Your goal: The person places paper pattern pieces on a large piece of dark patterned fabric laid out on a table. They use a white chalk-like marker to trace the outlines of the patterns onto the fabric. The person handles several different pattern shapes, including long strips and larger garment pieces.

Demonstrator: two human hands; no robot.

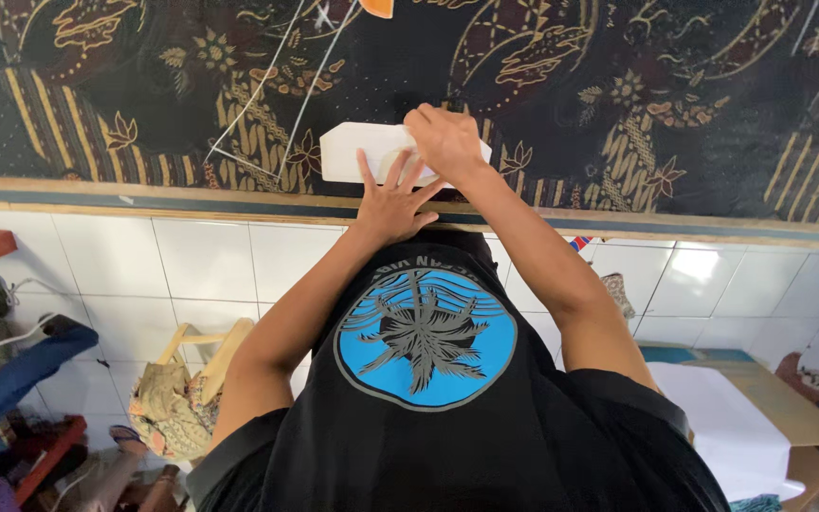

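Chalk lines (pixel 267 90) already on dark cloth (pixel 675 104) — more left; left hand (pixel 392 204) flat, open on paper pattern (pixel 357 152), right hand (pixel 445 140) closed (marker hidden).

dark batik cloth (pixel 675 95) with gold floral motifs, white, perhaps paper, template (pixel 362 152)

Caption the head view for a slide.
Left hand pins a white paper template flat on dark patterned fabric while right hand presses along it.
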